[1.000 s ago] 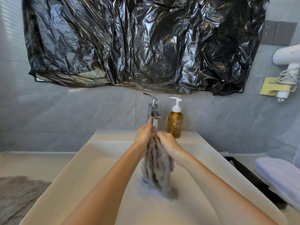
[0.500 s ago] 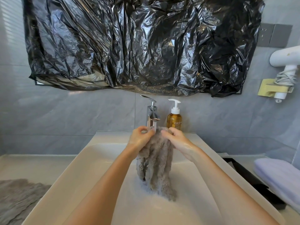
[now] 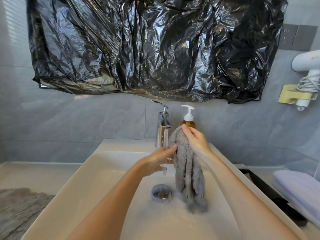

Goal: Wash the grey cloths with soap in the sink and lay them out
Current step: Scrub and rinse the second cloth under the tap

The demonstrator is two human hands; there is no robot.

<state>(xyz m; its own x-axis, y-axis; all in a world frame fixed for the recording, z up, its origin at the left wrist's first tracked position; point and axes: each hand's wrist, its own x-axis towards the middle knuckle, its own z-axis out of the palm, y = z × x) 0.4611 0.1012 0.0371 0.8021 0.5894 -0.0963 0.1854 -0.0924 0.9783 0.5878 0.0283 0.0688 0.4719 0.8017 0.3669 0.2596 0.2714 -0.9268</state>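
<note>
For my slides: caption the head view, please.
Right hand holds a wet grey cloth over the sink; left hand under the running tap.

grey tiled wall (image 3: 69,122) ahead of me; crumpled black plastic sheet (image 3: 147,49) hangs across its upper part; grey socket plates (image 3: 294,37) at upper right; white hair dryer (image 3: 308,63) in a yellow holder (image 3: 290,96) below them; striped light (image 3: 10,13) at my upper left
</note>
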